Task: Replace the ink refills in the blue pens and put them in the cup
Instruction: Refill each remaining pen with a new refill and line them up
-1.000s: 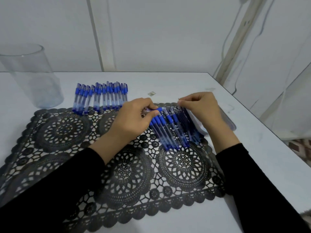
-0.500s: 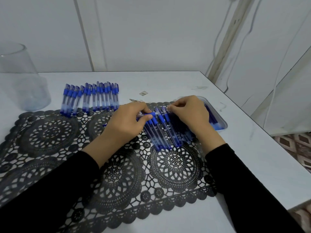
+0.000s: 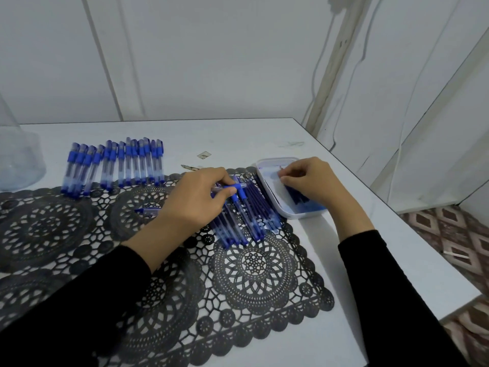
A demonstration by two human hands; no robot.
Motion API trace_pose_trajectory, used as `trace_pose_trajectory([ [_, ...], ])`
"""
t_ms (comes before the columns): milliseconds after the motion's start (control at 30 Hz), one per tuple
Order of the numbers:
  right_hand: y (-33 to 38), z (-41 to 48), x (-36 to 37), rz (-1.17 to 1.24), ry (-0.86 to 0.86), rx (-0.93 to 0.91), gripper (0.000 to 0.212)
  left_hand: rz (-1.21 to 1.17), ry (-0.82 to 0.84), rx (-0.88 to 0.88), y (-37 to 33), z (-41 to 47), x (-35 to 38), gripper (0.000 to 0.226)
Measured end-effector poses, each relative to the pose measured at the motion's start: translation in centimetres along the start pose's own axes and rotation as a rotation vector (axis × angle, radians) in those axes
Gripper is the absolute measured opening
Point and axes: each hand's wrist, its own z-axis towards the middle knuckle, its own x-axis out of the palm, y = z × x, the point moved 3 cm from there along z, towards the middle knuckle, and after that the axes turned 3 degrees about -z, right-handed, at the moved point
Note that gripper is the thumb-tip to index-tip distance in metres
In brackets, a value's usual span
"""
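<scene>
Two hands engaged. My left hand [image 3: 195, 200] grips a blue pen [image 3: 232, 186] crosswise above the loose pile [image 3: 248, 217] on the lace mat [image 3: 254, 266]. My right hand [image 3: 309, 181], at three o'clock of the pile, curls its fingers [image 3: 287, 178] over the refills [image 3: 299, 197] in the white tray [image 3: 291, 215] — whether one is pinched I cannot tell. Step, as I judge it: fetching a refill. Next — feeding it straight into the barrel. The cup [image 3: 18, 165] stands at the tabletop's [image 3: 238, 136] nine o'clock.
</scene>
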Motion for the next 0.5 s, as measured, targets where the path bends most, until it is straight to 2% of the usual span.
trace_pose_trajectory([
  [233, 1.2, -0.3, 1.3, -0.011, 0.081, -0.111, 0.011, 0.048, -0.006, 0.086, 0.4, -0.3, 0.6, 0.007],
  [500, 0.8, -0.3, 1.1, -0.062, 0.078, -0.096, 0.012, 0.026, -0.036, 0.129, 0.3, -0.5, 0.6, 0.006],
])
